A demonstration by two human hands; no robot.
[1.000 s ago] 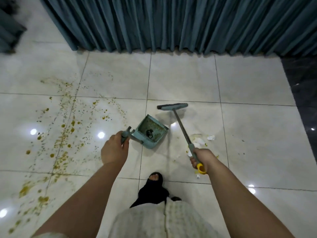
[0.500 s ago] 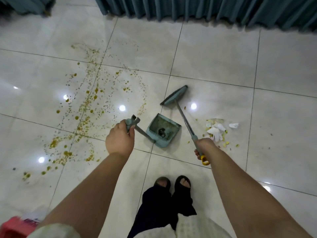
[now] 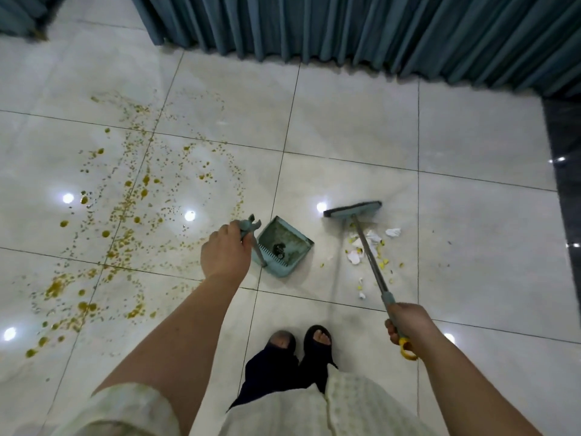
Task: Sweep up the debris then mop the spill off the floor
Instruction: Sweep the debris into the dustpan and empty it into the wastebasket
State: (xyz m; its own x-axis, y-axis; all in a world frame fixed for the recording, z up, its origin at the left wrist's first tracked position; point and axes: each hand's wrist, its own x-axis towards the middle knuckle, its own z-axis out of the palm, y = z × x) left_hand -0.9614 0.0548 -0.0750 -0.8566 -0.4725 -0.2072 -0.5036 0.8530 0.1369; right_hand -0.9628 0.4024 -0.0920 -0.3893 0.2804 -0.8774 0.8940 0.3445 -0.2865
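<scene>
1. Debris (image 3: 367, 251) of white scraps and yellow bits lies on the floor (image 3: 471, 215), right of the dustpan (image 3: 284, 247).
2. Left hand (image 3: 224, 256) grips the dustpan handle.
3. Right hand (image 3: 408, 322) grips the broom (image 3: 352, 210), its head beyond the debris.
4. Yellow spill (image 3: 125, 215) spreads left.

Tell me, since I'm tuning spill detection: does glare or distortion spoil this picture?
Head view: ceiling lights glare as white spots on the glossy floor amid the spill; wide-angle bends tile lines and the curtain; corners darken; debris stays sharp.
</scene>
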